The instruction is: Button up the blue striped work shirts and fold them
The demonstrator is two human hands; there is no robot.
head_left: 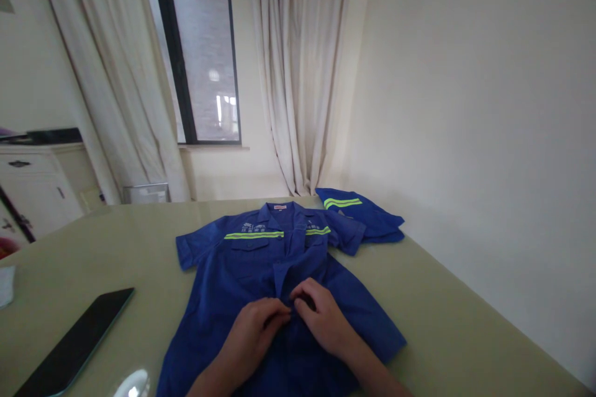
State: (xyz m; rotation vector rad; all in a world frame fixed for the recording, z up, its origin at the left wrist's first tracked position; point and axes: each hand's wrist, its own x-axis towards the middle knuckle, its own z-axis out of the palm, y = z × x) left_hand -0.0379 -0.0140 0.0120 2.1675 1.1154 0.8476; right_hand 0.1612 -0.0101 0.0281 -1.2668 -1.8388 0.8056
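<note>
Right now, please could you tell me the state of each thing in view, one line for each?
Blue shirt: laid out face up, front gaping at the top.
Left hand: fingertips pinching the shirt front.
Right hand: fingers curled at the shirt front; grip unclear.
Other blue garment: folded.
Dark slab: lying flat.
Curtains: drawn apart.
Window: looks closed.
Cabinet drawer: shut.

One head-worn view, forward and down across the nearby shirt toward the far window
</note>
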